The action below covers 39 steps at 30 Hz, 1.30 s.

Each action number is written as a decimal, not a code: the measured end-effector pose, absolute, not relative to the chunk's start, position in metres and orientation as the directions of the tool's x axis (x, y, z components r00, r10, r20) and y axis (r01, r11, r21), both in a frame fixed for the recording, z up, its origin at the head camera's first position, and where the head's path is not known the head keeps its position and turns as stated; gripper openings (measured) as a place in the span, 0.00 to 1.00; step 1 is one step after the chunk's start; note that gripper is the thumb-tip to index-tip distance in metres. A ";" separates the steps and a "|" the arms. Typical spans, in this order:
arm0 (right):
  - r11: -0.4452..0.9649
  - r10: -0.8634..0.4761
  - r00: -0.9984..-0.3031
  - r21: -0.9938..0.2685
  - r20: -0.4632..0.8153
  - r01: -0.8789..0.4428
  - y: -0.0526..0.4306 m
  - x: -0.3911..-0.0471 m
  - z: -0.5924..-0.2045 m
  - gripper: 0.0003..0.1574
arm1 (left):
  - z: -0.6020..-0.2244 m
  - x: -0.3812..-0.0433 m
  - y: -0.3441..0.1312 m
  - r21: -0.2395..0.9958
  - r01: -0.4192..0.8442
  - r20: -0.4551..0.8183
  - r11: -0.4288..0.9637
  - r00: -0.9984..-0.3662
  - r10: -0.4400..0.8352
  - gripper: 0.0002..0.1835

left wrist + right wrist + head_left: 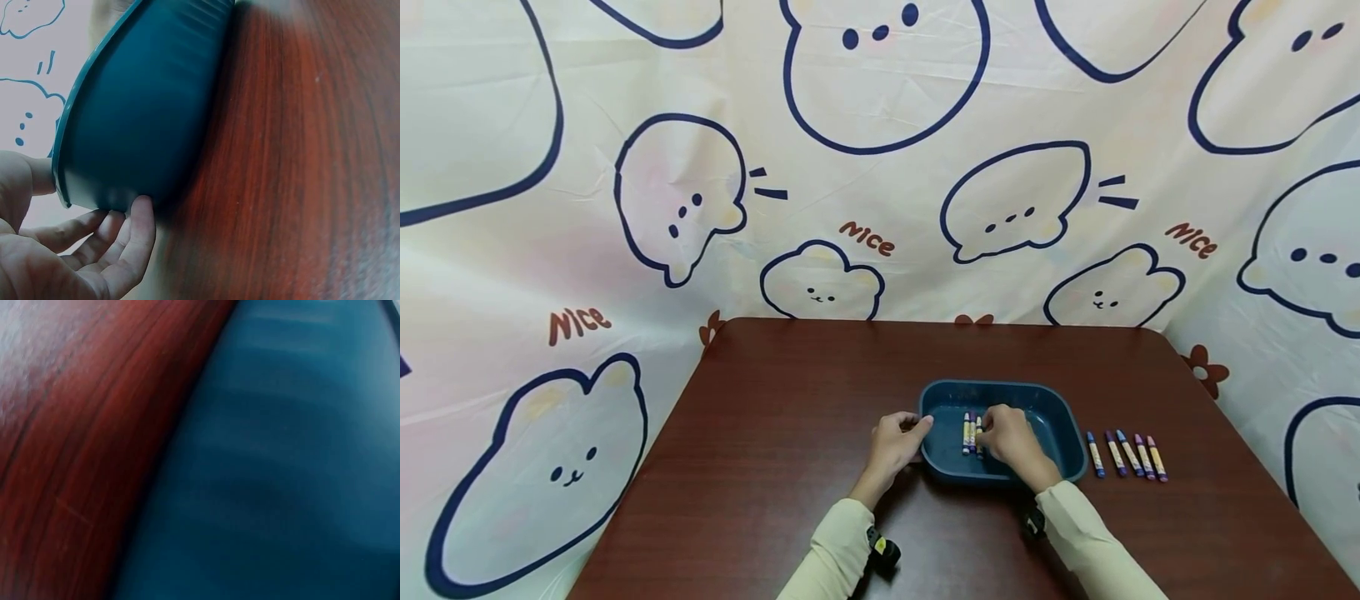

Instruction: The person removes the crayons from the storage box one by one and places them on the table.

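Observation:
A dark blue plastic tray (970,477) stands on the table. At its left end my left hand (892,442) grips it, thumb at the rim and fingertips against the outer wall, as the left wrist view shows on the tray (137,112) and hand (81,244). My right hand (1013,440) reaches inside and pinches a crayon (979,435), the rightmost of three standing side by side on the tray's floor. Beside it lie the other two crayons (966,433). Only the tray's outer wall (269,462) and the tabletop fill the right wrist view; that hand is hidden there.
Several more crayons (1118,454) with blue or purple tips lie in a row on the brown wooden table (775,450), right of the tray. A cartoon-printed cloth (910,192) hangs behind the table and along its sides.

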State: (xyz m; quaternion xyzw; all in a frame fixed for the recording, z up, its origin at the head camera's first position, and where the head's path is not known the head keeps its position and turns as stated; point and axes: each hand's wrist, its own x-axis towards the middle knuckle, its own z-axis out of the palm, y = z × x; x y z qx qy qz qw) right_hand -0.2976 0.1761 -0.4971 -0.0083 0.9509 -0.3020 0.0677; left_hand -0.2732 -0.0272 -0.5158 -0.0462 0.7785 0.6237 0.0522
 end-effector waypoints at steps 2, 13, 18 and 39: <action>0.823 -0.060 -0.991 -0.567 -0.116 0.017 0.176 -0.297 -0.498 0.33 | -0.516 -0.273 -0.027 0.967 -0.138 -0.138 0.213 -0.990 -0.014 0.22; 0.864 -0.054 -0.994 -0.504 -0.097 0.003 0.169 -0.295 -0.500 0.33 | -0.516 -0.271 -0.027 0.965 -0.152 -0.151 0.215 -0.988 -0.019 0.23; 0.894 -0.048 -0.996 -0.449 -0.073 -0.010 0.164 -0.296 -0.500 0.19 | -0.517 -0.271 -0.027 0.967 -0.142 -0.141 0.211 -0.990 -0.017 0.23; 0.907 -0.097 -0.994 -0.407 0.058 -0.112 0.161 -0.293 -0.509 0.06 | -0.518 -0.271 -0.027 0.967 -0.131 -0.131 0.217 -0.991 -0.016 0.24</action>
